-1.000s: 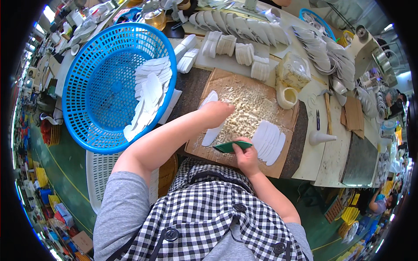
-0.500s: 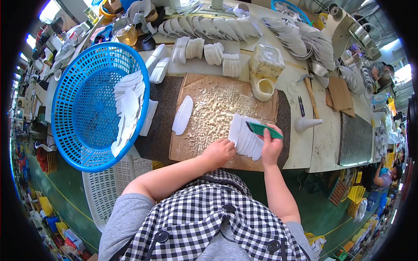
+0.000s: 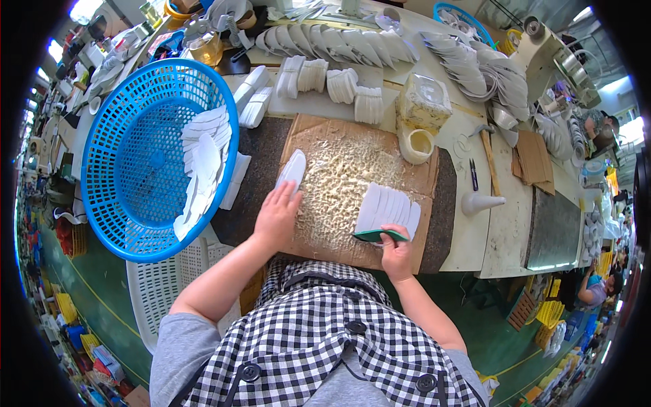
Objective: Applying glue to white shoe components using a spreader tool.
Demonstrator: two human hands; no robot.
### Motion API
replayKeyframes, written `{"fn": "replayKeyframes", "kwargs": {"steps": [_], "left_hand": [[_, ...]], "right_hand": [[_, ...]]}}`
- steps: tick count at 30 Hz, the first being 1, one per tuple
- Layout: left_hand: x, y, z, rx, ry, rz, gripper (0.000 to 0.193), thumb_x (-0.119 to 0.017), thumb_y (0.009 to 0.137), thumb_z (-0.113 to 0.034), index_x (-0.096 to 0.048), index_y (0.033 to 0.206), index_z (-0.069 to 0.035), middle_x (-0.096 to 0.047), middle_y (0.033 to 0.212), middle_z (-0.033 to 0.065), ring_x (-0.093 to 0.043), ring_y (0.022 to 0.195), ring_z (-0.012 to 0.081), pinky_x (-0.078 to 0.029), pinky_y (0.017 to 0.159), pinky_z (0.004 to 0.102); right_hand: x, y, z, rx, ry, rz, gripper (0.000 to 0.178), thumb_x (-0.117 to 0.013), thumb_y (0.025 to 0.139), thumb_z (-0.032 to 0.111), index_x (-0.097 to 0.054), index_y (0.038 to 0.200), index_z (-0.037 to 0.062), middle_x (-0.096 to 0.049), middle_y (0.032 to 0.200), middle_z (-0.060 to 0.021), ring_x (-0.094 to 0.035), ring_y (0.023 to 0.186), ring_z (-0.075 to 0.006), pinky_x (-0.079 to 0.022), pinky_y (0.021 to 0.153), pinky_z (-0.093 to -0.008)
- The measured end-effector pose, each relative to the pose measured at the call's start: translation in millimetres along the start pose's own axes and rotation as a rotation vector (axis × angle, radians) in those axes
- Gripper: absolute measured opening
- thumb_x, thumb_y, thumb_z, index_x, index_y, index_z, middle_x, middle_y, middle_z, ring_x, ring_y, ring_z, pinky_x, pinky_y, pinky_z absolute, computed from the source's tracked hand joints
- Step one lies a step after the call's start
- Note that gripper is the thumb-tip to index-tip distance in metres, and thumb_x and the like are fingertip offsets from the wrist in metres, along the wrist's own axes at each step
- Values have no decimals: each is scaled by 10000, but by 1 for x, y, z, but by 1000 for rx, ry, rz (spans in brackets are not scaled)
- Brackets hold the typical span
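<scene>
My left hand lies flat, fingers apart, on the glue-crusted brown cardboard sheet, its fingertips at the lower end of a white insole-shaped piece. My right hand grips a green scraper at the near edge of the cardboard. The scraper's blade sits against the bottom of a fanned row of white pieces spread on the cardboard.
A big blue plastic basket with several white pieces stands at the left, over a white crate. Stacks of white pieces, a glue cup, a white funnel and a hammer line the bench behind and right.
My left hand has let go of the fanned white pieces and moved left onto the cardboard by the single piece. The fan now lies spread on the cardboard, scraper at its bottom.
</scene>
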State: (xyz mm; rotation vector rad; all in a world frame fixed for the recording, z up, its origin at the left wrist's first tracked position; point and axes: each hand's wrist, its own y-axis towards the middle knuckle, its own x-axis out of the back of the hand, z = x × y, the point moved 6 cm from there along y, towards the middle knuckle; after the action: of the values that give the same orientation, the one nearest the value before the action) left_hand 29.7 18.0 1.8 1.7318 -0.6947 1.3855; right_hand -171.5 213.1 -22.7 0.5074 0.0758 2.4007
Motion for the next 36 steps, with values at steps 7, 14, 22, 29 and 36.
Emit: {"fn": "replayKeyframes", "kwargs": {"steps": [7, 14, 22, 29, 36], "left_hand": [[-6, -16, -12, -161, -117, 167, 389, -536, 834, -110, -573, 1216, -52, -615, 1208, 145, -624, 1042, 278, -492, 890, 387], [-10, -12, -64, -139, -105, 264, 400, -549, 849, -156, -556, 1234, -46, -639, 1147, 147, -644, 949, 281, -511, 840, 383], [1, 9, 12, 103, -470, -34, 283, -655, 788, -81, -646, 1070, -74, -613, 1009, 119, -602, 939, 315, -496, 824, 399], [-30, 75, 8, -78, -175, 213, 324, -661, 753, -122, -632, 1071, -175, -541, 1076, 108, -515, 1105, 294, -454, 891, 414], [-39, 81, 10, -42, -144, 462, 304, -685, 767, -118, -629, 1060, -176, -537, 1091, 103, -526, 1091, 302, -452, 884, 432]], "right_hand": [[-36, 60, 20, -122, 345, 10, 159, -600, 934, 33, -583, 1091, 13, -631, 999, -68, -632, 866, -141, -533, 750, -271], [-116, 96, 54, 320, 173, 129, 309, -631, 849, -39, -599, 1129, 88, -664, 1050, -122, -665, 952, -262, -532, 789, -337], [-105, 21, 48, 325, 40, 345, 400, -603, 746, -112, -621, 1078, 110, -667, 1003, -114, -662, 933, -298, -540, 760, -358], [-52, 48, 54, 123, -51, 208, 166, -588, 889, -54, -650, 1010, 41, -679, 967, -71, -655, 897, -199, -513, 789, -322], [79, 165, 16, 63, -101, -444, 178, -607, 935, 100, -642, 1088, 17, -681, 1028, -108, -635, 901, -164, -491, 810, -280]]}}
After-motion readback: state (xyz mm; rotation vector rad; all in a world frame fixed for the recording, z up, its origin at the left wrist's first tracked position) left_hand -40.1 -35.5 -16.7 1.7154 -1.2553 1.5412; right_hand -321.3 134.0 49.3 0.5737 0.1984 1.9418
